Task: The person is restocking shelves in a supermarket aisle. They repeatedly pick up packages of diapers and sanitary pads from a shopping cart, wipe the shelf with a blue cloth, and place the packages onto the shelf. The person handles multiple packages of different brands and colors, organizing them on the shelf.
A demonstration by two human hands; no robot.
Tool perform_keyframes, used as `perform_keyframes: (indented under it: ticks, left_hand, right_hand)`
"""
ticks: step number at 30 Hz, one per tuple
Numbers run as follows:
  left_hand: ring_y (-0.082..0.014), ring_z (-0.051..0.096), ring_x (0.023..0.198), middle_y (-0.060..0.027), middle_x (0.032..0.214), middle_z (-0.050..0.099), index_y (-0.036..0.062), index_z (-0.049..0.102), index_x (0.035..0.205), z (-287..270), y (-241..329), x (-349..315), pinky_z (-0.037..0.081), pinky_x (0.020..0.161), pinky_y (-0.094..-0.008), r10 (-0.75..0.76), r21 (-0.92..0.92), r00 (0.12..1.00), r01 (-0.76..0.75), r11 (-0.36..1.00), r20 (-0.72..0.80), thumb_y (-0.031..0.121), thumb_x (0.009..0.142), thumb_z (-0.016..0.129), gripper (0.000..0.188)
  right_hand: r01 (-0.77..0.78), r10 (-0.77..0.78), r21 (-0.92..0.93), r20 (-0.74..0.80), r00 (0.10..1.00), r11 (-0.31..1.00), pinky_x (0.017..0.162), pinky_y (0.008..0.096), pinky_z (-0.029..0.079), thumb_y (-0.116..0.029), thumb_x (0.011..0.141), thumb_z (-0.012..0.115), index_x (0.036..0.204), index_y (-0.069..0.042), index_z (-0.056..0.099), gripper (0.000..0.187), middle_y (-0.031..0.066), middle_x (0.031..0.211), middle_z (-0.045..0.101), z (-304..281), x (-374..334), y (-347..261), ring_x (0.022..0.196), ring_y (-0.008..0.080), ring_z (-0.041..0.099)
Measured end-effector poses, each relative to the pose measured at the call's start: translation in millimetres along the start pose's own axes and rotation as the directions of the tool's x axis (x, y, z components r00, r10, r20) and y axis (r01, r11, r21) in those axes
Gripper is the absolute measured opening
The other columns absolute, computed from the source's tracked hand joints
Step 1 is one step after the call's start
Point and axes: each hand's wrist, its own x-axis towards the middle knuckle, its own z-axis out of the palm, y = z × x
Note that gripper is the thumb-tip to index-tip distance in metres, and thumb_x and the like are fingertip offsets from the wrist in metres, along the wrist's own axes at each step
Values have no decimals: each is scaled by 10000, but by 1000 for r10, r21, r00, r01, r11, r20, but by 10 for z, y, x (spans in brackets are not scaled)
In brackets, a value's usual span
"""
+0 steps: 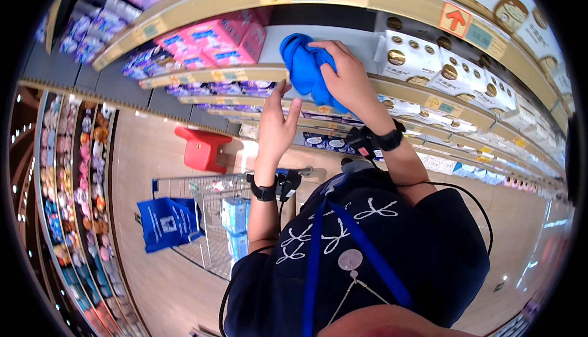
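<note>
A crumpled blue cloth is bunched in my right hand, at the front of a white shelf. My fingers close over its right side, and a loose fold hangs down past the shelf edge. Just left of and below the cloth is my left hand, fingers stretched out and thumb apart, with nothing in it. Pink boxes stand on the shelf left of the cloth. To its right are white packs with dark round prints.
Below on the left stands a wire shopping cart with a blue bag hung on it and blue-white packs inside. A red stool is near the shelving. Racks of plush toys line the far left.
</note>
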Motion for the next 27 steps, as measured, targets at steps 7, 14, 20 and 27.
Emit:
perform_keyframes:
  ticks: [7, 14, 20, 27]
  left_hand:
    - [-231, 599, 1101, -135, 1159, 639, -14, 574, 1219, -371, 121, -673, 467, 959, -370, -246, -240, 969, 240, 941, 5, 215, 894, 703, 417]
    - [-194, 620, 925, -102, 1044, 641, 8, 581, 1139, -760, -13, -1771, 513, 818, -347, -373, -308, 770, 239, 921, -517, 102, 774, 757, 416]
    - [-303, 643, 917, -141, 993, 659, 14, 573, 1137, -1083, 326, -2987, 503, 827, -385, -183, 83, 526, 441, 894, -830, 95, 713, 735, 460]
    - [-295, 684, 907, -190, 982, 682, 14, 588, 1132, -1171, 884, -4421, 515, 802, -369, -214, -16, 168, 749, 663, -962, 54, 755, 677, 390]
  right_hand:
    - [119, -411, 563, 427, 805, 818, 1128, 401, 328, 50, 796, 495, 1324, -74, 527, 544, 126, 1435, 478, 268, -268, -385, 1365, 304, 424]
    - [180, -625, 697, 460, 631, 695, 1114, 429, 344, -97, 785, 715, 1456, -73, 423, 732, 123, 1502, 389, 922, -828, -908, 1372, 334, 395]
    - [150, -660, 645, 711, 241, 749, 836, 430, 513, -184, 748, 742, 1225, -20, 560, 536, 216, 1009, 667, 1511, -1436, -1288, 940, 396, 646]
    - [169, -801, 785, 596, 53, 595, 728, 484, 503, -126, 754, 695, 1053, -59, 594, 323, 211, 892, 670, 1962, -2423, -2004, 873, 430, 628]
